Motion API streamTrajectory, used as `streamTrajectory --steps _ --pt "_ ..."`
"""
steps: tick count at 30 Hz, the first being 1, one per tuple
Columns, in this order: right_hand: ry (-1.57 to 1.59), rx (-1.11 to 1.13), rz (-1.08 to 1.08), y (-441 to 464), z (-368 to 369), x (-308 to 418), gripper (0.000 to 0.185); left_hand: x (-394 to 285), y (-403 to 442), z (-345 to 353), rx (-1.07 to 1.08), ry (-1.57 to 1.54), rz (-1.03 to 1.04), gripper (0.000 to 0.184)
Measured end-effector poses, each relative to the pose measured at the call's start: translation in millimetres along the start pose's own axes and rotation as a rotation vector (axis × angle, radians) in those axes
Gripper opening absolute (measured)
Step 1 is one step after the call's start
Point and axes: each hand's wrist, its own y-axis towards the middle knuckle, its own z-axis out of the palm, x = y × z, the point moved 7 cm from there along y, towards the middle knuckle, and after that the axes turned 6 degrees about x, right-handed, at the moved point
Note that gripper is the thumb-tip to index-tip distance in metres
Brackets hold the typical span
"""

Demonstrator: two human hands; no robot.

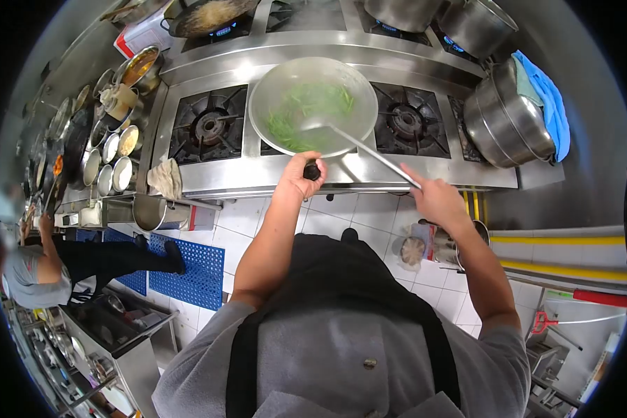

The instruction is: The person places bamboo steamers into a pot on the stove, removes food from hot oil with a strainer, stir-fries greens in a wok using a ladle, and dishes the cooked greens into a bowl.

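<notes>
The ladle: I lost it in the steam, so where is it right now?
In the head view, the ladle slants from the right hand into the wok, its head by the greens.

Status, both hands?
Left hand: on black wok handle. Right hand: gripping long metal ladle, head among green vegetables. Steam partly veils round metal wok.

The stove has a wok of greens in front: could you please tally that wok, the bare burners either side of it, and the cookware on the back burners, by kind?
Front wok: 1
Bare burners: 2 (left burner, right burner)
Back dark pan with food: 1
Back steel pots: 2 (left pot, right pot)
Total: 6
</notes>
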Motion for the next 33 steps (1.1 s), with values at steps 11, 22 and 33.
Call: streamTrajectory --steps 11,22,33 --pt "0.25 -0.177 0.126 42.8 -6.8 28.2 0.06 21.1 10.4 4.9 0.127 0.194 0.097 0.011" --pt "0.351 -0.09 -0.04 -18.2 -30.9 10.4 0.059 12.5 28.0 2.5 0.181 0.18 -0.013 0.011" --pt "-0.016 -0.124 0.045 6.4 -32.3 17.1 0.062 13.5 7.3 32.7 0.294 0.319 0.039 0.009"
